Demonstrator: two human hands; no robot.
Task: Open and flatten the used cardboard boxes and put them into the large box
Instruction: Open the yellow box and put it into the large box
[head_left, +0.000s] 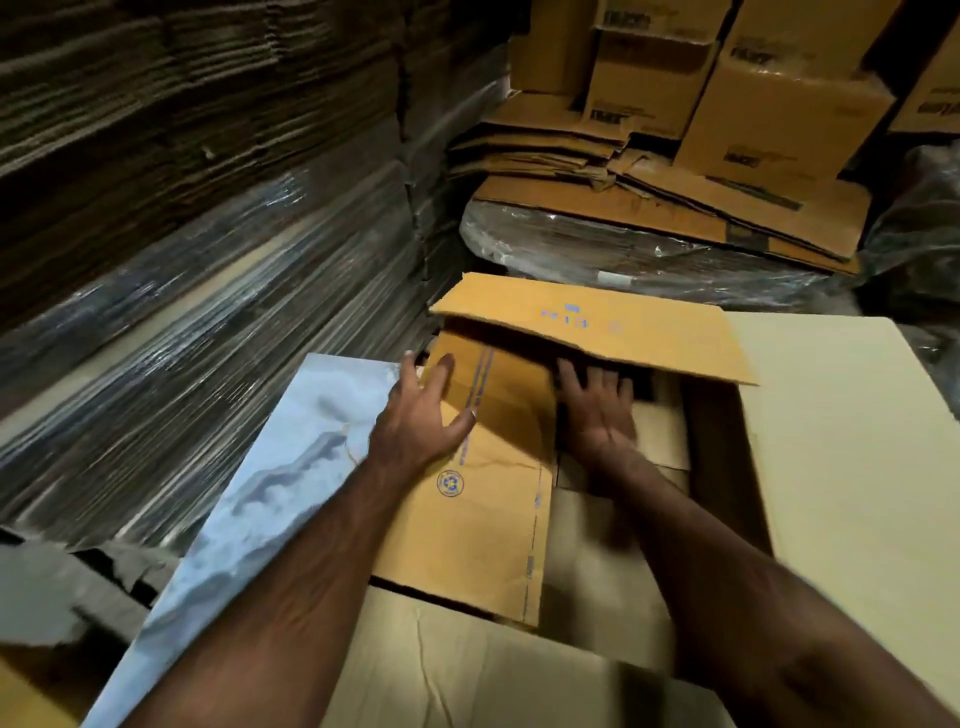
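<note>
A flattened brown box (483, 499) with blue print lies inside the large box (841, 467), against its left side, and one brown flap (613, 327) stands raised over its far end. The left hand (423, 410) rests flat on the flattened box near its far left corner, fingers spread and straight, gripping nothing. The right hand (597, 410) reaches just beside it to the right, palm down with fingers straight and their tips in the shadow under the raised flap; it presses on the cardboard there and holds nothing. Below and right of the right hand, paler flattened sheets (597, 561) lie in the bottom of the large box. A glossy pale flap (270, 493) of the large box runs under the left forearm, and a wide beige flap spreads out beyond the right forearm. Left of the hands rises a wall of plastic-wrapped cardboard stacks (208, 234). Beyond the hands sit a wrapped pallet (649, 254) topped with loose flattened boxes, and upright brown cartons (779, 104) behind.
</note>
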